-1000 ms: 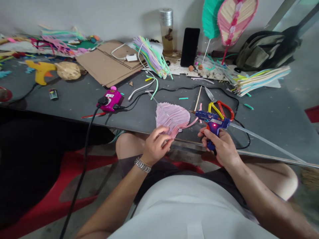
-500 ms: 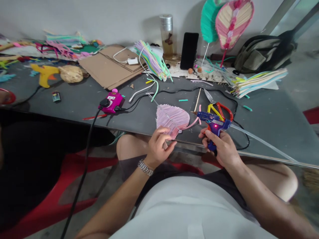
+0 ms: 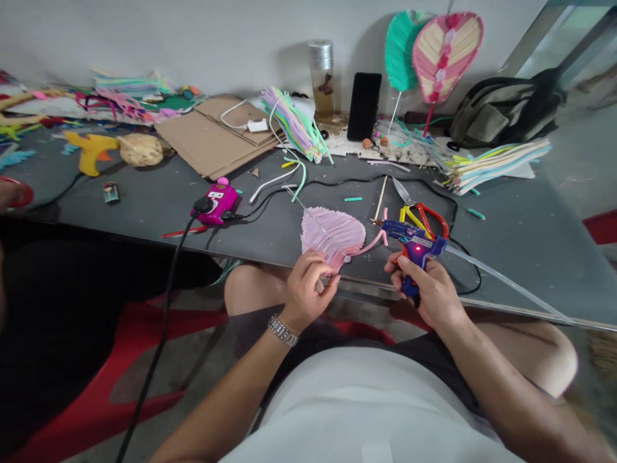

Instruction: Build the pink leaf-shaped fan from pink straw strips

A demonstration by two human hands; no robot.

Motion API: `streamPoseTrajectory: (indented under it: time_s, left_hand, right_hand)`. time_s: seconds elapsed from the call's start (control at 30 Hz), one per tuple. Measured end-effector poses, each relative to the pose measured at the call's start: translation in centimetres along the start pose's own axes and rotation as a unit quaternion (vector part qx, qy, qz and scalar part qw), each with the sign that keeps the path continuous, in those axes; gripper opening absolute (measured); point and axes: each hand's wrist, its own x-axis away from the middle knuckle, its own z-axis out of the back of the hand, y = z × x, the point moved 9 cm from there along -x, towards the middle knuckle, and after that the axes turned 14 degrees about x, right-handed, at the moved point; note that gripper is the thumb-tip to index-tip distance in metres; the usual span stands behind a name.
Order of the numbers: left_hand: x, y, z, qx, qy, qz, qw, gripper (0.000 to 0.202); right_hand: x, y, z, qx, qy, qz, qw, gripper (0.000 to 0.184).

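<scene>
Above table edge (image 3: 511,305), left hand (image 3: 308,289) pinches pink leaf (image 3: 332,235), right hand (image 3: 429,289) grips glue gun (image 3: 414,247).

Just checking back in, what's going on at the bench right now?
A person sits at a grey workbench, their left hand pinching the lower edge of a pink leaf-shaped craft piece. Their right hand grips a blue hot glue gun, its red light on, close beside the leaf, with a long glue stick running out the back. Scissors with red and yellow handles lie on the bench just behind the gun.
</scene>
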Motion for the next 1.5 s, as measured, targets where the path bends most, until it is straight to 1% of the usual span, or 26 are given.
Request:
streamPoseTrajectory:
  time_s: [0.27, 0.57, 0.67, 0.7, 0.77, 0.87, 0.97, 1.03, 1.1, 1.23, 1.37, 1.43, 1.47, 1.5]
  left_hand:
    - [0.1, -0.2, -0.2, -0.015, -0.001, 0.018, 1.0, 0.013]
    - [0.1, -0.2, -0.3, -0.009, -0.001, 0.015, 1.0, 0.012]
    - [0.1, -0.2, -0.2, -0.007, -0.001, 0.013, 1.0, 0.013]
    - [0.1, -0.2, -0.2, -0.007, 0.0, 0.012, 1.0, 0.013]
    - [0.1, -0.1, -0.2, -0.006, 0.002, 0.005, 1.0, 0.015]
    - [0.1, 0.0, -0.2, -0.006, 0.003, -0.008, 1.0, 0.017]
    - [0.1, -0.1, -0.2, -0.015, 0.002, -0.014, 1.0, 0.017]
    - [0.2, -0.2, -0.2, -0.019, 0.001, -0.02, 1.0, 0.016]
    - [0.2, -0.1, -0.1, -0.018, 0.003, -0.032, 0.999, 0.016]
    - [0.0, 0.2, 0.0, -0.024, 0.009, -0.072, 0.997, 0.018]
    - [0.0, 0.3, 0.1, -0.012, 0.014, -0.081, 0.997, 0.018]
    - [0.1, 0.3, 0.1, -0.009, 0.016, -0.082, 0.996, 0.019]
    - [0.1, 0.3, 0.0, -0.009, 0.015, -0.079, 0.997, 0.019]
    - [0.2, 0.3, 0.0, -0.009, 0.013, -0.076, 0.997, 0.019]
  right_hand:
    - [0.0, -0.2, -0.1, 0.003, 0.001, 0.003, 1.0, 0.039]
    - [0.1, 0.2, -0.2, 0.003, -0.003, -0.004, 1.0, 0.039]
    - [0.1, -0.4, 0.4, 0.013, 0.003, -0.004, 1.0, 0.041]
    - [0.0, -0.9, 1.1, 0.018, 0.014, 0.001, 1.0, 0.041]
    - [-0.3, -2.1, 3.6, 0.032, 0.062, 0.024, 0.997, 0.041]
    - [-1.1, -3.7, 9.6, 0.059, 0.158, 0.05, 0.984, 0.039]
    - [-2.4, -3.7, 16.1, 0.089, 0.239, 0.025, 0.967, 0.044]
    - [-3.0, -3.3, 19.7, 0.146, 0.289, 0.0, 0.946, 0.045]
    - [-3.2, -3.0, 22.5, 0.226, 0.341, -0.025, 0.912, 0.044]
    - [-2.5, -2.6, 26.0, 0.322, 0.406, -0.057, 0.854, 0.042]
    - [-0.4, -3.7, 28.2, 0.412, 0.437, -0.083, 0.796, 0.044]
    - [0.6, -4.6, 28.6, 0.442, 0.444, -0.091, 0.774, 0.045]
    - [0.9, -5.4, 28.4, 0.461, 0.451, -0.081, 0.76, 0.043]
    - [0.9, -6.5, 27.5, 0.49, 0.458, -0.058, 0.74, 0.04]
